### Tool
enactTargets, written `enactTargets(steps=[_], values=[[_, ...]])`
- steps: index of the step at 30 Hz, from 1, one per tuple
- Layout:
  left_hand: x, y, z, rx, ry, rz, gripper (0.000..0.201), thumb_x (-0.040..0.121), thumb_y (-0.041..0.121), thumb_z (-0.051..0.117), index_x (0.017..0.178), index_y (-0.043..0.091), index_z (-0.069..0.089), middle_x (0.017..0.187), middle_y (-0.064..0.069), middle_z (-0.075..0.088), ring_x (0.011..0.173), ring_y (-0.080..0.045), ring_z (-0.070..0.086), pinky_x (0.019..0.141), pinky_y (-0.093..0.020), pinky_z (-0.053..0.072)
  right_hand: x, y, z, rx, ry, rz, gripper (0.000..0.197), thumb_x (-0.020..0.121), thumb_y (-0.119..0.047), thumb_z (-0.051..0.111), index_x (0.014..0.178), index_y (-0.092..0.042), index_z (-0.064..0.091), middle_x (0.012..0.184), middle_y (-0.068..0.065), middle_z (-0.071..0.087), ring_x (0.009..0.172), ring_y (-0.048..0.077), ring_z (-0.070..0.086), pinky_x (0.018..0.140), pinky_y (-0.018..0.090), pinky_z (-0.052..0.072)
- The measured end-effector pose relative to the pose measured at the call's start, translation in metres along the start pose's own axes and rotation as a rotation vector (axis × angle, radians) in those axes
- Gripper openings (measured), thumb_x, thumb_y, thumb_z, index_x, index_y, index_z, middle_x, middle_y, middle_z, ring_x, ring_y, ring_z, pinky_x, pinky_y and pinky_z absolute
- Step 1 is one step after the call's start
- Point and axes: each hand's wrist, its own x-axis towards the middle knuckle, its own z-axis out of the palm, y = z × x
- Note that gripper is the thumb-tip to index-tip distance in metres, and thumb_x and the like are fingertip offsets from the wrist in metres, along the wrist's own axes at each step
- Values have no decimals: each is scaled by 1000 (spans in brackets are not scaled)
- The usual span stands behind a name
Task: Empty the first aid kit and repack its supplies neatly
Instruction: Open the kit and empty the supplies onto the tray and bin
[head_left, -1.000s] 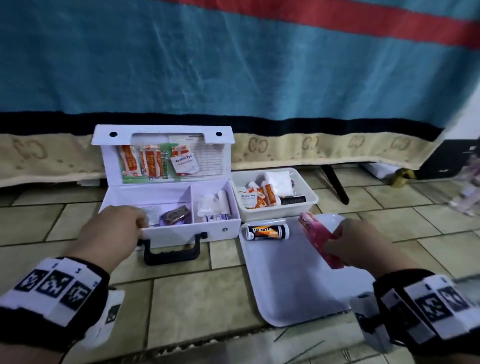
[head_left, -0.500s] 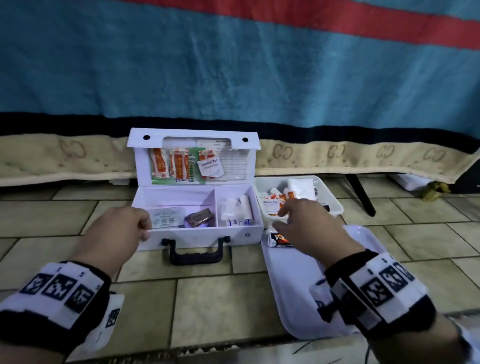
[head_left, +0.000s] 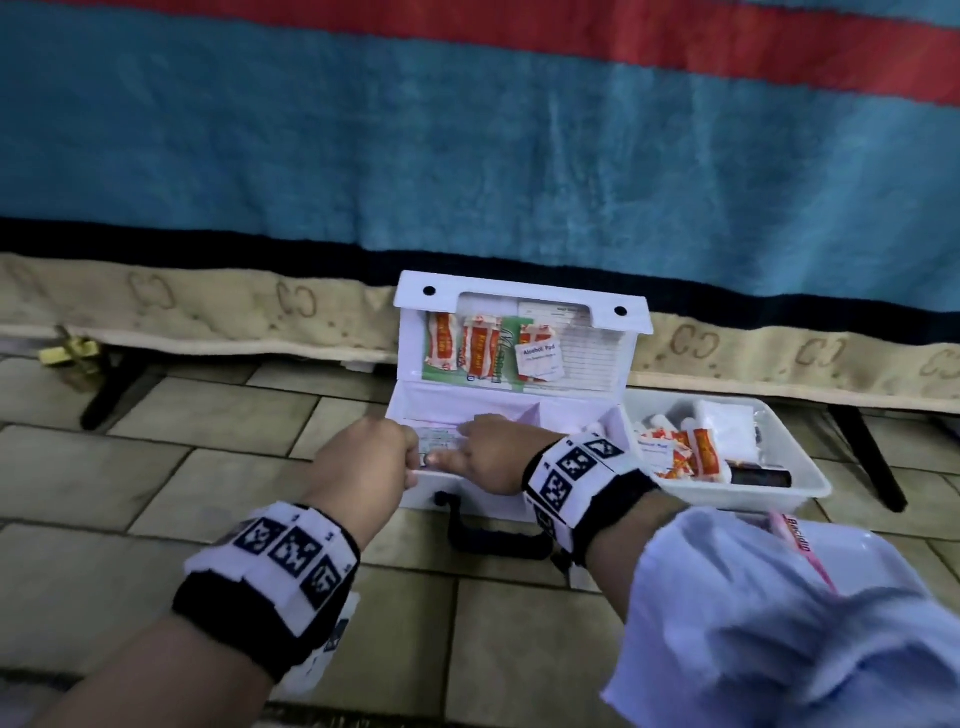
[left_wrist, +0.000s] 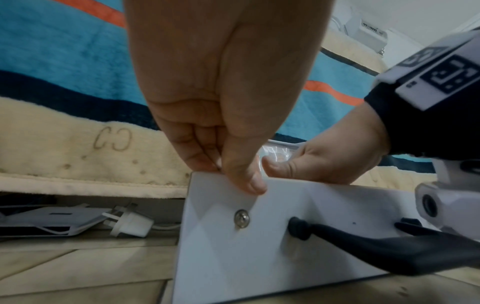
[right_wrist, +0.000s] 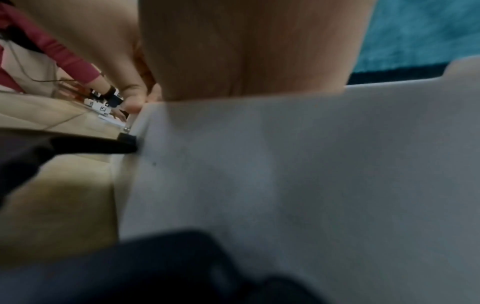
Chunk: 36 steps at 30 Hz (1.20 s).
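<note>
The white first aid kit (head_left: 519, 291) stands open on the tiled floor, lid upright with orange packets tucked in it. My left hand (head_left: 374, 457) pinches the kit's front wall (left_wrist: 259, 246) at its left corner, thumb outside and fingers curled inside (left_wrist: 228, 172). My right hand (head_left: 488, 452) reaches over the front wall into the left compartment and grips a clear plastic packet (head_left: 440, 441), which shows above its thumb in the left wrist view (left_wrist: 275, 151). The right wrist view shows only the kit's front (right_wrist: 285, 164) and my right hand (right_wrist: 246, 51); its fingers are hidden.
A white bin (head_left: 810, 483) right of the kit holds packets, gauze and a dark tube. In front of it lies a white tray (head_left: 857, 561) with a pink box (head_left: 802, 540). The kit's black handle (head_left: 493, 540) lies toward me. A striped blanket (head_left: 467, 156) hangs behind.
My right hand has left the pink box on the tray and moved left into the kit's left compartment onto the clear packet. My left hand stays at the kit's front corner.
</note>
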Motion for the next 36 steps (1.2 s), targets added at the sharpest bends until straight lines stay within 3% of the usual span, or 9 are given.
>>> enactTargets(steps=[2, 7, 11, 14, 18, 22, 25, 31, 36], values=[[2, -1, 0, -18, -2, -26, 12, 76, 12, 68, 75, 24, 66, 77, 1, 59, 78, -21, 58, 62, -23, 37, 6, 3, 3, 12, -8, -8, 81, 88, -68, 24, 126, -2, 52, 129, 22, 51, 117, 32, 47, 103, 44, 37], [4, -3, 2, -3, -19, -16, 22, 76, 13, 68, 66, 28, 54, 78, 1, 60, 80, -22, 59, 62, -24, 37, 5, 5, 2, -16, 17, -54, 68, 91, -62, 32, 114, -4, 57, 114, 20, 57, 110, 30, 46, 96, 43, 41], [3, -3, 2, -3, -4, 23, 22, 75, 12, 68, 64, 28, 58, 84, 0, 66, 81, -21, 60, 61, -24, 36, -1, 10, -6, -7, 295, -116, 23, 86, -27, 60, 97, -9, 66, 105, 12, 64, 102, 28, 56, 87, 32, 46], [2, -2, 2, 11, 15, 39, 18, 77, 10, 66, 70, 25, 61, 80, 2, 64, 77, -17, 58, 57, -23, 34, -16, 12, -14, 48, 545, -154, 18, 86, -8, 56, 93, -11, 72, 98, 9, 70, 82, 20, 58, 80, 20, 42], [1, -1, 3, 14, 18, 41, 19, 78, 10, 66, 69, 25, 58, 80, 1, 66, 76, -17, 58, 56, -24, 35, -53, 17, -24, 345, 844, -93, 21, 86, -10, 60, 101, -16, 74, 101, 2, 71, 86, 16, 64, 83, 28, 52], [-2, 2, 1, 31, 8, 26, 16, 80, 9, 61, 73, 23, 60, 76, 5, 64, 73, -15, 57, 54, -24, 37, -114, 51, -31, 774, 1107, 6, 26, 80, -3, 63, 93, -26, 61, 78, -7, 64, 66, 3, 59, 64, 17, 51], [-3, 10, -1, 68, -21, 61, 21, 81, 15, 64, 69, 30, 54, 83, 4, 62, 81, -18, 57, 64, -26, 43, -162, 101, -21, 1096, 1224, 223, 31, 80, 2, 56, 95, -25, 60, 79, 0, 63, 63, 13, 61, 53, 23, 49], [-7, 44, 9, -152, -30, 196, 22, 76, 16, 73, 62, 28, 61, 67, 12, 64, 70, -12, 63, 69, -34, 53, -212, 157, 27, 1347, 1029, 626, 21, 81, 7, 46, 63, 1, 57, 56, 5, 56, 56, 20, 59, 56, 29, 57], [5, 45, 16, -233, -79, 128, 25, 71, 5, 76, 58, 21, 64, 62, 1, 67, 64, -20, 64, 57, -30, 52, -208, 165, 60, 1176, 781, 881, 24, 89, -12, 54, 65, -14, 52, 69, 9, 56, 68, 26, 56, 71, 40, 52]])
